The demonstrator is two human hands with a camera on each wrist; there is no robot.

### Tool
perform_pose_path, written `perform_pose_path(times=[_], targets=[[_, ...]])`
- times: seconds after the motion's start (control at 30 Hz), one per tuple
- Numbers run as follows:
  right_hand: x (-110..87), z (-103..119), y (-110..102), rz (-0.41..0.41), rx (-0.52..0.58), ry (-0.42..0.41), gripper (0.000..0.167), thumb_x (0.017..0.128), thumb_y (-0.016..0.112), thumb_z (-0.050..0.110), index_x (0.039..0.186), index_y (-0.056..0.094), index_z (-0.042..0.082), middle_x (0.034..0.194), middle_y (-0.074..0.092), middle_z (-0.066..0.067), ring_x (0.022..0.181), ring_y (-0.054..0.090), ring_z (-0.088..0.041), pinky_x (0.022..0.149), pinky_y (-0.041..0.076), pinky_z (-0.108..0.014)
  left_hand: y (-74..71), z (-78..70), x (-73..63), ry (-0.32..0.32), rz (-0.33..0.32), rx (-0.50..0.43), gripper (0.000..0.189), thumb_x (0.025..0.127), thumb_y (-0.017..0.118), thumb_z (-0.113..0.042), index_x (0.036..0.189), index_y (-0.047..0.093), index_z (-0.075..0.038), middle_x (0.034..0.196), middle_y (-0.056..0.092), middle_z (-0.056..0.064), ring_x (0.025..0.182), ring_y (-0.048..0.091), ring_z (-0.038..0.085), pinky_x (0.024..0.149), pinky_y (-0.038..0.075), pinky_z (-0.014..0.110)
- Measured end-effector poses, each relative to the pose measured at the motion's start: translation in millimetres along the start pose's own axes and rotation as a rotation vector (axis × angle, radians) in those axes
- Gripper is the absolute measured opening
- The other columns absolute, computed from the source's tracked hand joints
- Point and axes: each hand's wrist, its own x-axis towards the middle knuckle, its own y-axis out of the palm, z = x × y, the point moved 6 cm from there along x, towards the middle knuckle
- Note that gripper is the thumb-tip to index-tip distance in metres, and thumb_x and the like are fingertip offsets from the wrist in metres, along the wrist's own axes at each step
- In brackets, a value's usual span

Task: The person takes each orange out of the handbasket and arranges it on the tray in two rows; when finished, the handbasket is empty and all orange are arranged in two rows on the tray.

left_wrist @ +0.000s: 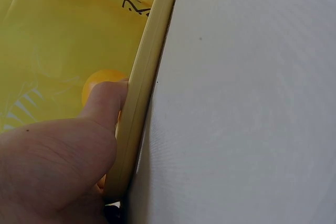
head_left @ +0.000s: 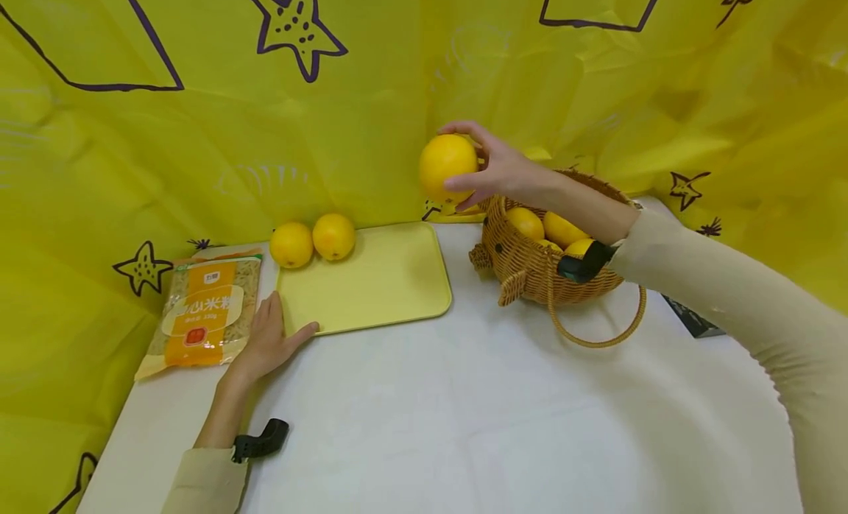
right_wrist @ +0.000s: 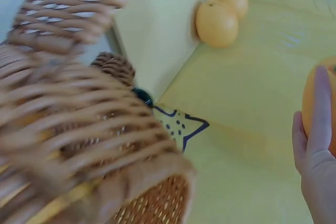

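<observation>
My right hand grips an orange between thumb and fingers, up in the air between the tray and the basket. In the right wrist view that orange is cut off by the frame's edge. A pale yellow tray lies on the table, with two oranges, one at its far left corner and another touching it. My left hand rests at the tray's near left corner, fingers straight along the left side, thumb on the front rim. The left wrist view shows this thumb against the rim.
A wicker basket shaped like an animal holds several yellow-orange fruits, under my right forearm. Left of the tray lies a noodle packet. A dark box is partly hidden behind the basket. Yellow patterned cloth hangs behind the white table.
</observation>
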Motion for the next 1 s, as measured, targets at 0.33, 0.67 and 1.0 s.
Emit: perform_pose_path(times=[0.33, 0.67, 1.0], targets=[[41.8, 3.3, 30.9, 0.108, -0.142, -0.040, 0.072, 0.086, 0.071, 0.017, 0.146, 0.032, 0.030, 0.138, 0.042, -0.013, 0.109, 0.061, -0.032, 0.078, 0.059, -0.047, 0.8, -0.5, -0.5, -0.019, 0.020, 0.009, 0.108, 0.092, 0.060, -0.045, 0.148, -0.011, 0.013, 0.154, 0.000, 0.039, 0.142, 0.004, 0.051, 0.114, 0.010, 0.065], [80.5, -22.5, 59.9, 0.147, -0.105, 0.035, 0.074, 0.087, 0.069, 0.021, 0.143, 0.021, 0.019, 0.141, 0.036, -0.017, 0.116, 0.057, -0.031, 0.084, 0.057, -0.049, 1.5, -0.5, 0.2, 0.000, -0.007, 0.024, 0.104, 0.092, 0.061, -0.041, 0.148, -0.006, 0.016, 0.150, 0.008, 0.041, 0.138, 0.012, 0.052, 0.112, 0.014, 0.064], [103.1, -38.5, 82.4, 0.179, 0.000, 0.007, 0.070, 0.088, 0.070, 0.016, 0.146, 0.032, 0.025, 0.140, 0.038, -0.015, 0.111, 0.059, -0.033, 0.083, 0.058, -0.047, 1.8, -0.8, 1.6, -0.018, 0.004, -0.001, 0.103, 0.093, 0.061, -0.041, 0.149, -0.007, 0.011, 0.155, 0.001, 0.037, 0.143, 0.005, 0.050, 0.115, 0.009, 0.064]])
